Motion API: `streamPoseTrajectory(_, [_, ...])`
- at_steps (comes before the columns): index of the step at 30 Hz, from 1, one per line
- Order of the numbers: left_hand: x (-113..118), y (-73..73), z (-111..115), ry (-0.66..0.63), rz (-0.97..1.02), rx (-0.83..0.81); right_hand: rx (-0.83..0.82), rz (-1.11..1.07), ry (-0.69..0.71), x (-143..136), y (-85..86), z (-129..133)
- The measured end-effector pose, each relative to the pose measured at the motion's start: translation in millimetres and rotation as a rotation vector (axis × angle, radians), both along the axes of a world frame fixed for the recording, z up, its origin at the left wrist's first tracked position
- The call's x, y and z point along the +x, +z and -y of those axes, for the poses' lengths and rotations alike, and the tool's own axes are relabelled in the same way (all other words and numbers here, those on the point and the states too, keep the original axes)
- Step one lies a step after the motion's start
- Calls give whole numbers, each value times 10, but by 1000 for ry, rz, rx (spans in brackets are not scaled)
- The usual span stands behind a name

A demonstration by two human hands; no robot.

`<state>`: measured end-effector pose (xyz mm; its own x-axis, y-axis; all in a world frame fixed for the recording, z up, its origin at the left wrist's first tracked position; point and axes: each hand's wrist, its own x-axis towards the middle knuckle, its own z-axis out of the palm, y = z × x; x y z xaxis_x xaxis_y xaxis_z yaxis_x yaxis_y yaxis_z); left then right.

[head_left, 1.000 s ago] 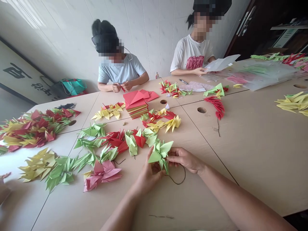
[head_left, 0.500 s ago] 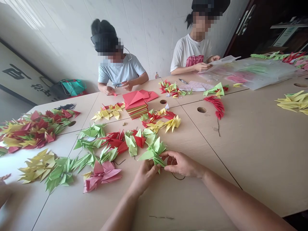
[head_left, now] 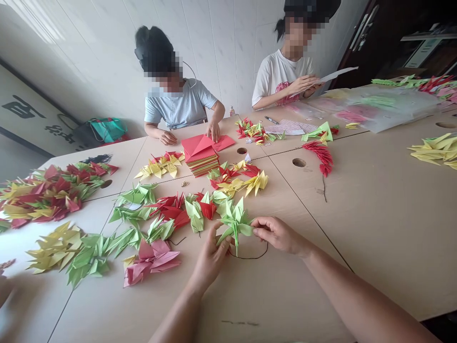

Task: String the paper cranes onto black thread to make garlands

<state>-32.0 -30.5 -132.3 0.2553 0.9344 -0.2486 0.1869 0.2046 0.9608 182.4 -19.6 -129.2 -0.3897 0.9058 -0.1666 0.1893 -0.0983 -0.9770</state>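
Between my hands is a bunch of green origami cranes (head_left: 236, 220), with folded points sticking out on several sides. My left hand (head_left: 213, 255) is closed on its lower left side, thumb in front. My right hand (head_left: 274, 233) pinches a green tip on the right side. A thin dark cord (head_left: 252, 257) hangs in a loop below the bunch, between the hands. Just beyond lie more folded pieces, among them a light green one (head_left: 194, 214) and a red one (head_left: 207, 209). A pink folded bunch (head_left: 152, 262) rests left of my left hand.
A stack of coloured paper (head_left: 203, 164) stands mid-table. Piled folded pieces (head_left: 50, 193) lie at left, yellow ones (head_left: 437, 150) at far right. A red folded strand (head_left: 319, 155) lies beyond my right hand. Two people sit opposite; one touches the stack, another holds a plastic sheet (head_left: 337, 75).
The green bunch has turned and its points fan upward. My right hand has shifted slightly right, and more cord shows. Opposite, one person's hand has moved onto the paper stack; the other lifts a sheet.
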Motion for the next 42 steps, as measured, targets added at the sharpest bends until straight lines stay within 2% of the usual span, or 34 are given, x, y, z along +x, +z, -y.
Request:
streamPoseTrajectory(4, [-18,-14,-4,9,-12,37,1,7,-2,-4,-18,-11])
streamPoseTrajectory(12, [-36,17,-1,-101,30,-19,-7,36,37,-34,-21,15])
streamPoseTrajectory(18, [-88,68,-29,-92,99,-81,-51,-20,16,-12,11,-21])
streamPoseTrajectory(31, [-124,15,-49,-114,158,-100,-123,-70,-6,49,66,-39])
streamPoseTrajectory(42, [-122,71,-61,-83,153,-97,-94,-38,-33,111,5,-55])
